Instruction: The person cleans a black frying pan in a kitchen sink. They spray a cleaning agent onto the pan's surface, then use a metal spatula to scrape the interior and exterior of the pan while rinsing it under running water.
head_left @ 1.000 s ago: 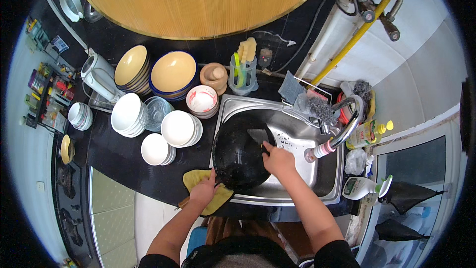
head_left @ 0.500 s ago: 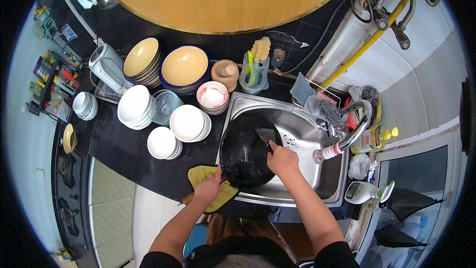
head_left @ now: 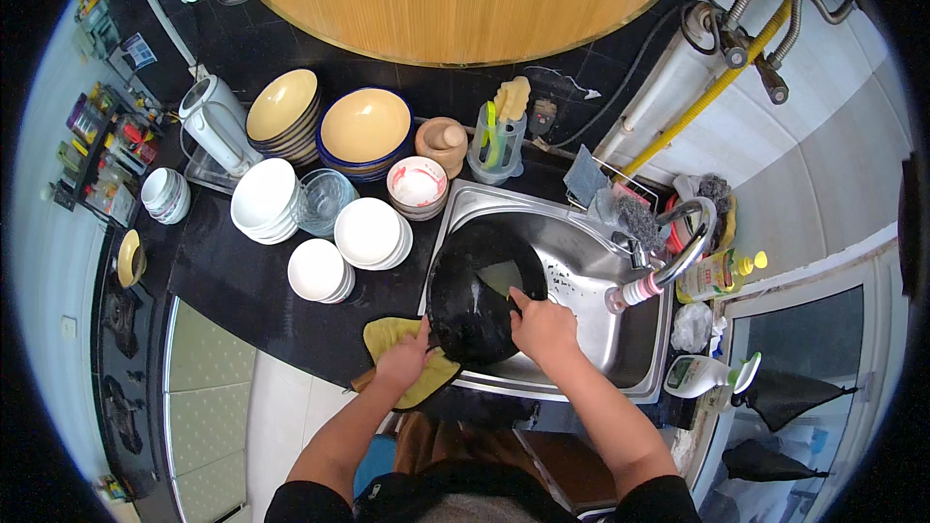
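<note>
A black wok (head_left: 455, 315) lies tilted in the left part of the steel sink (head_left: 620, 334), its inside wet and shiny. A yellow-green cloth (head_left: 387, 331) is draped by its near left edge, and a wooden handle (head_left: 363, 381) sticks out from under it. My left hand (head_left: 402, 362) is closed over the cloth and handle, index finger stretched along the wok's rim. In my right hand (head_left: 544, 332) is a flat greyish scraper (head_left: 501, 276), its blade against the wok's inner wall. My fingers cover the scraper's grip end.
Left of the sink stand stacked white bowls (head_left: 368, 232), a glass bowl (head_left: 325, 201) and yellow bowls (head_left: 364, 128). The faucet (head_left: 693, 252) arches over the sink's right side. A spray bottle (head_left: 699, 375) and a dish soap bottle (head_left: 712, 276) stand beyond. Dark bits (head_left: 562, 281) dot the basin.
My right hand has drawn the scraper leftward and slightly nearer across the wok, and its blade has turned flatter to view. My left hand keeps its hold on the cloth-covered handle.
</note>
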A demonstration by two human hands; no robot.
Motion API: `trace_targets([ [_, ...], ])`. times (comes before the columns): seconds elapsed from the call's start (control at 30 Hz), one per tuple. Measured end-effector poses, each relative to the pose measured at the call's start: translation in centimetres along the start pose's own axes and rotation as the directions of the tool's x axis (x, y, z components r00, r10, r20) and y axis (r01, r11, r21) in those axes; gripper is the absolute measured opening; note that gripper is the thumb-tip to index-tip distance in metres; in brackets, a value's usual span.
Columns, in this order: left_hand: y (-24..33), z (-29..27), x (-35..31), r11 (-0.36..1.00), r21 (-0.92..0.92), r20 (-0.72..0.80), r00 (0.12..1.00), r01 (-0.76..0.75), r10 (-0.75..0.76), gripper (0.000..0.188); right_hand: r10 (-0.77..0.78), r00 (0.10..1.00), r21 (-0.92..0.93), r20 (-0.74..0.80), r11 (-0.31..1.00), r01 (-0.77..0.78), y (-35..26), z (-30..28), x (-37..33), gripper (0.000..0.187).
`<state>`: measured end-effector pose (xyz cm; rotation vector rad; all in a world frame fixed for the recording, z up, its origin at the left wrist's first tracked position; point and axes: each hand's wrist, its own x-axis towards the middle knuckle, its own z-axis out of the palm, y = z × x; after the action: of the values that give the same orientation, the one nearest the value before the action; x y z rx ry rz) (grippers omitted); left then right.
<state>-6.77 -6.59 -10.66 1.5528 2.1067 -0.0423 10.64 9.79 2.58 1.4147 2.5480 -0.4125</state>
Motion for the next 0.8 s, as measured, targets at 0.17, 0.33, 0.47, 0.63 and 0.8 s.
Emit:
trace_targets([
  [0.17,-0.6,0.6,0.2,1.0,0.026,-0.006,1.0,-0.009,0.009,0.072,0.043,0.986,0.079,-0.163,0.996,-0.031,0.6,-0.2,0.2,0.038],
  [0.33,-0.2,0.3,-0.2,0.999,0.04,-0.066,0.997,-0.024,0.027,0.071,0.036,0.905,0.291,-0.424,0.952,0.098,4.2,3.6,1.5,0.049],
  [0.47,-0.1,0.1,0.0,0.997,0.071,-0.047,0.999,-0.022,0.026,0.07,0.308,0.944,0.833,0.118,0.487,-0.264,4.8,6.2,1.9,0.046],
  [0.63,-0.5,0.5,-0.2,0.999,0.039,-0.07,0.997,-0.029,0.032,0.071,0.231,0.921,0.632,-0.312,0.775,0.02,2.1,6.3,1.5,0.04],
  [0.8,-0.4,0.2,0.0,1.0,-0.014,-0.027,0.999,-0.025,0.025,0.071,0.212,0.947,0.449,-0.243,0.889,-0.083,0.4,4.1,1.3,0.038],
])
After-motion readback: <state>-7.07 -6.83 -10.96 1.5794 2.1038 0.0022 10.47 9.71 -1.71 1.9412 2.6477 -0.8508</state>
